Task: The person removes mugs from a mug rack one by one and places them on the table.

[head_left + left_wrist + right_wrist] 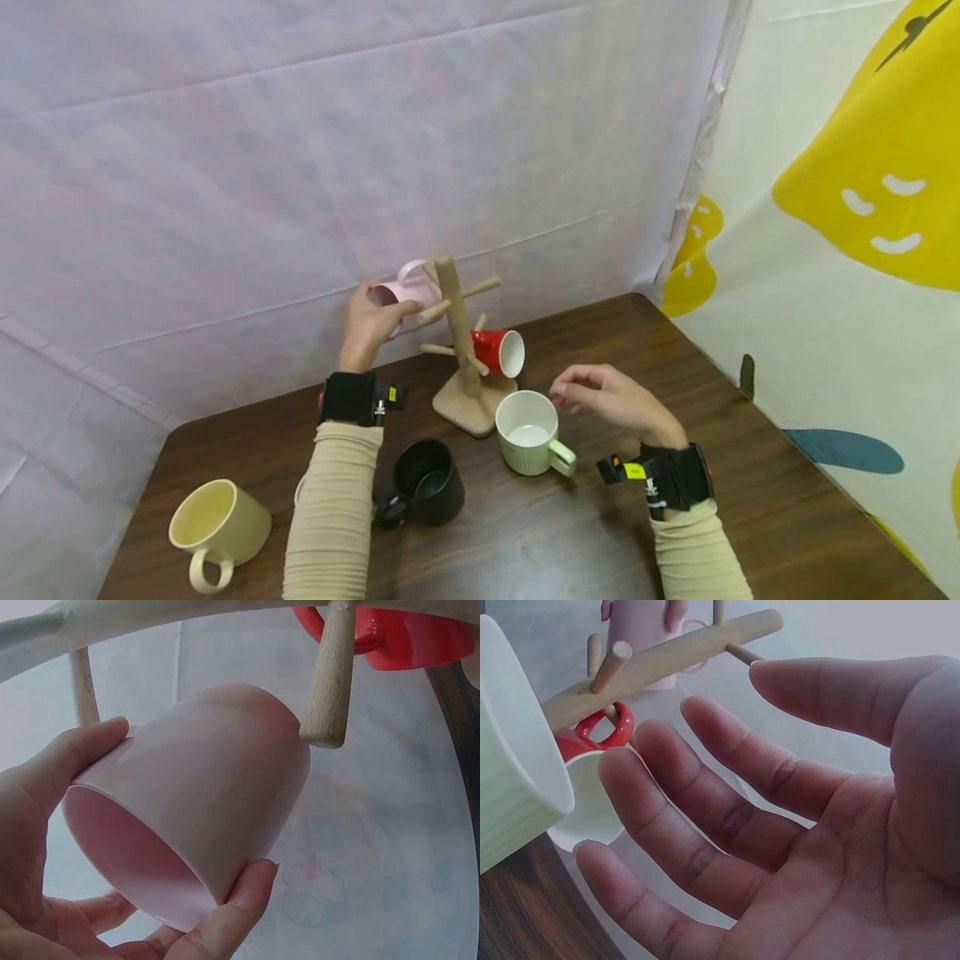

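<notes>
My left hand point(369, 327) grips a pink mug point(417, 292) by its rim, thumb on one side and fingers on the other. The mug lies on its side beside the upper pegs of a wooden mug tree point(459, 333), its handle upward near a peg; whether the handle is on that peg cannot be told. In the left wrist view the pink mug point(202, 772) has its mouth toward my palm. My right hand point(611, 400) holds nothing, fingers loosely bent, just right of a pale green ribbed mug point(525, 450). A red mug point(491, 350) hangs on a lower peg.
A black mug point(431, 492) stands in front of the tree, near my left forearm. Farther left is a yellow mug point(232, 525). Something white is mostly hidden behind the left sleeve. A fabric wall point(337, 167) rises behind the brown table point(540, 542).
</notes>
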The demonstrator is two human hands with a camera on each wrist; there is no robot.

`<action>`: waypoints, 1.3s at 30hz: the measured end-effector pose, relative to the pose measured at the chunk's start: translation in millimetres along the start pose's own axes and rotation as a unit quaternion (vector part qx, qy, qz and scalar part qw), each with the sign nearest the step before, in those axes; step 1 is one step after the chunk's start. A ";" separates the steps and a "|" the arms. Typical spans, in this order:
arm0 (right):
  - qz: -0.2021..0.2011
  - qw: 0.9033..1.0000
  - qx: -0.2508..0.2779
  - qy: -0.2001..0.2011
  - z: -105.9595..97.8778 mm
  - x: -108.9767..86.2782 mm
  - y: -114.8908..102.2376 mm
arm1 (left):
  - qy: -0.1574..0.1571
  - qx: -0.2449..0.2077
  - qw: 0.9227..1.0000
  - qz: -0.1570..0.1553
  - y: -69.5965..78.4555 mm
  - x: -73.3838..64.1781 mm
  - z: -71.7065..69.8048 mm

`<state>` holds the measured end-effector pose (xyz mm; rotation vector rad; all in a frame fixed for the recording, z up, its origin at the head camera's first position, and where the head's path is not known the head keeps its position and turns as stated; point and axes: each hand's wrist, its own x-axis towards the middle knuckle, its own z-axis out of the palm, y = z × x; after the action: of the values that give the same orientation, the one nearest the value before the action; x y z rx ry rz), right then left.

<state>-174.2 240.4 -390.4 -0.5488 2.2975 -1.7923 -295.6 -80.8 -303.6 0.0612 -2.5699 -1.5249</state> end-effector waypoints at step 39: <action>-0.006 1.000 0.000 -0.016 -0.6 8.1 0.4 | -0.033 0.121 0.992 0.004 -10.3 -32.2 -45.7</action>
<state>-181.9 237.8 -390.0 -0.5892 2.2785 -1.7745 -257.4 -121.9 -294.7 0.0293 -2.7913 -1.2248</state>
